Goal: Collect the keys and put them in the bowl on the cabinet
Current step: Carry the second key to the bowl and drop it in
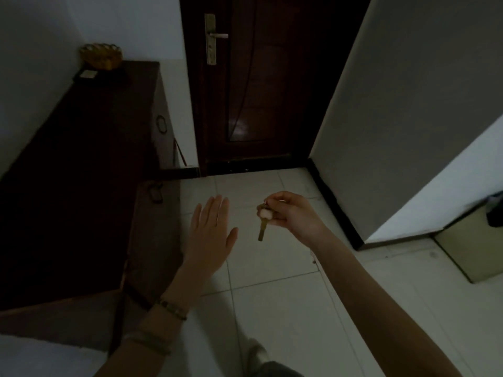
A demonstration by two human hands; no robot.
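Note:
My right hand (294,213) pinches a small bunch of keys (263,227) by the ring, a brass key hanging down with a pale fob at its top. It is held above the tiled floor in front of the door. My left hand (211,235) is flat with fingers apart and holds nothing, just left of the keys beside the cabinet's front. A yellow woven bowl (101,56) stands at the far end of the dark wooden cabinet (81,170), against the wall on the left, well away from both hands.
A small flat card-like thing (87,74) lies on the cabinet in front of the bowl. A dark wooden door (266,91) with a metal handle (216,36) closes the corridor ahead. A pale box (473,254) and a dark bin (495,210) stand at the right.

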